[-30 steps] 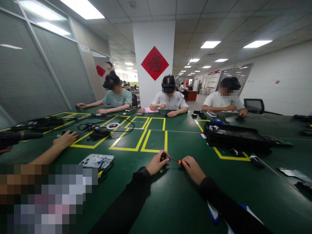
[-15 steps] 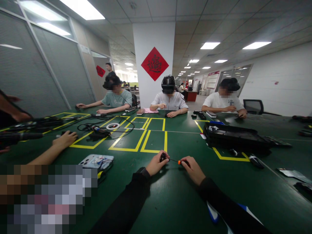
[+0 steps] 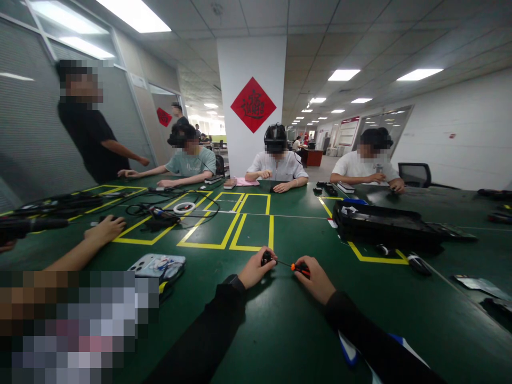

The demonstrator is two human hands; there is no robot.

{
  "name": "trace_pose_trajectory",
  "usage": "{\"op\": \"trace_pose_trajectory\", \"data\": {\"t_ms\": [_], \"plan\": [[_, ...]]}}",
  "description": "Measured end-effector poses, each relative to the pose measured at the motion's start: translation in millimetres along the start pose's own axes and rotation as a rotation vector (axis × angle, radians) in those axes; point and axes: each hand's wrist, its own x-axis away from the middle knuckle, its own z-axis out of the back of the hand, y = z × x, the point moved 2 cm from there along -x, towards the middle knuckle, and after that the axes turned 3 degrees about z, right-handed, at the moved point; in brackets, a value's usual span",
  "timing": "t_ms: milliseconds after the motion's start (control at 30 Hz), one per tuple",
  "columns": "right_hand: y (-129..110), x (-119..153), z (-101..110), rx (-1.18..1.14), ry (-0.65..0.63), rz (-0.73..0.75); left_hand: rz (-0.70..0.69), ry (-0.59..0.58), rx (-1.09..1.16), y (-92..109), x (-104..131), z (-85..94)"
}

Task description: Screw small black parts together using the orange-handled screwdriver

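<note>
My right hand (image 3: 316, 280) is closed on the orange and black handle of a screwdriver (image 3: 301, 269). The thin shaft points left, and its tip meets a small black part (image 3: 267, 258) held by my left hand (image 3: 255, 271). That part sits between the thumb and fingers; its exact kind is too small to make out. Both hands are just above the green table (image 3: 280, 330). Where the tip enters is hidden by my fingers.
A phone in a patterned case (image 3: 160, 265) lies left of my arms, near a co-worker's hand (image 3: 104, 232). A long black tray (image 3: 380, 221) and a computer mouse (image 3: 419, 264) are at right. Cables and a white ring (image 3: 184, 207) lie farther back. Several people sit opposite.
My right fingers have shifted on the screwdriver, and more of its orange and black handle shows. My left hand stays nearly still. A person in black now stands at the far left.
</note>
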Motion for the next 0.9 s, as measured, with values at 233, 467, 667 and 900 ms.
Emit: {"op": "trace_pose_trajectory", "data": {"t_ms": [233, 467, 667, 900], "plan": [[4, -2, -1, 0.052, -0.010, 0.044, 0.002, 0.011, -0.005, 1, 0, -1.2], [2, 4, 2, 0.043, 0.038, 0.044, 0.008, 0.013, 0.001, 1, 3, -4.7], [5, 4, 0, 0.048, 0.018, 0.052, 0.005, 0.035, -0.011, 0, 5, -8.8], [7, 5, 2, 0.089, 0.024, 0.080, 0.028, 0.044, -0.014, 2, 4, -11.6]]}}
